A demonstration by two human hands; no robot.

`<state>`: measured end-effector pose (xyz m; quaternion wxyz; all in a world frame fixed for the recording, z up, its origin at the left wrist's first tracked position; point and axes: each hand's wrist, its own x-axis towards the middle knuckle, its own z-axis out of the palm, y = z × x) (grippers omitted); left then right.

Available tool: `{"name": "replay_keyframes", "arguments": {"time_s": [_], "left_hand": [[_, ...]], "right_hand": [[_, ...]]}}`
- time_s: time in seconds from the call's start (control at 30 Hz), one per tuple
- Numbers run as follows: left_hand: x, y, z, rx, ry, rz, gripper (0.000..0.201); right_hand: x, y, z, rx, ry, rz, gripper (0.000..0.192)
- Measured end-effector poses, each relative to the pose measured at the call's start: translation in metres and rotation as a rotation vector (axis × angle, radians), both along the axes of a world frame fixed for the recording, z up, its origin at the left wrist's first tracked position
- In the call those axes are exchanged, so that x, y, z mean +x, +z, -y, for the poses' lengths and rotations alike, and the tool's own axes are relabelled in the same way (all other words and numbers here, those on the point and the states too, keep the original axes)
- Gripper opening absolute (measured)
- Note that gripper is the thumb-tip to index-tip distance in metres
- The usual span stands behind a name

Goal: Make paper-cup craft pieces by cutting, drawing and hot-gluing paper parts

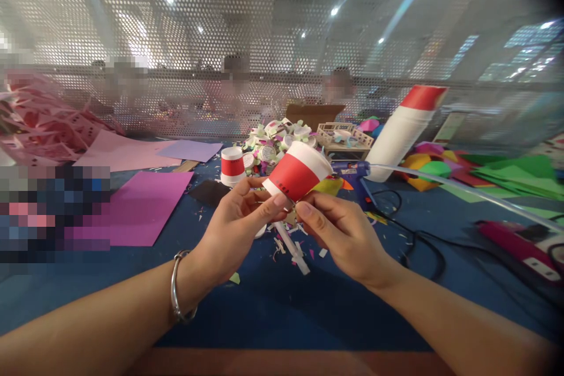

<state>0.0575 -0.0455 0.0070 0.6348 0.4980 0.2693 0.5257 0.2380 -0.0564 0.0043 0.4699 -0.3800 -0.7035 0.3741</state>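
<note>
Cup (298, 173), red and white, is held tilted above the table (264, 317), gripped near its narrower end by the fingers of the left hand (240, 208). The right hand (346, 232) has thumb and forefinger closed in a pinch just by the cup's underside; what lies between them cannot be told. Below the cup, a clear stick (294, 249) lies among paper scraps. Beyond the cup is a paper pile (269, 140); left of it stand a smaller stack (232, 165) and a purple sheet (141, 208) lies flat; right of it, a glue gun (355, 179) and a leaning cup stack (400, 135)
</note>
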Motion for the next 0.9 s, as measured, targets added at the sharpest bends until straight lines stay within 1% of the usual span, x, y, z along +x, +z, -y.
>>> {"name": "replay_keyframes", "arguments": {"time_s": [0.13, 0.5, 0.73, 0.9], "left_hand": [[0.0008, 0.0009, 0.0004, 0.009, 0.016, 0.003, 0.036], [-0.0001, -0.0037, -0.0014, 0.049, 0.016, -0.038, 0.033], [0.0002, -0.0037, -0.0030, 0.049, 0.038, -0.047, 0.035], [-0.0002, -0.0017, -0.0044, 0.079, 0.072, -0.054, 0.037]], "right_hand": [[0.0004, 0.0001, -0.0004, -0.026, -0.016, 0.009, 0.038], [0.0001, 0.0014, -0.0026, 0.020, -0.016, 0.042, 0.038], [0.0002, 0.0051, -0.0018, 0.064, -0.021, 0.078, 0.038], [-0.0010, 0.0052, -0.0030, 0.022, -0.015, 0.055, 0.037]]}}
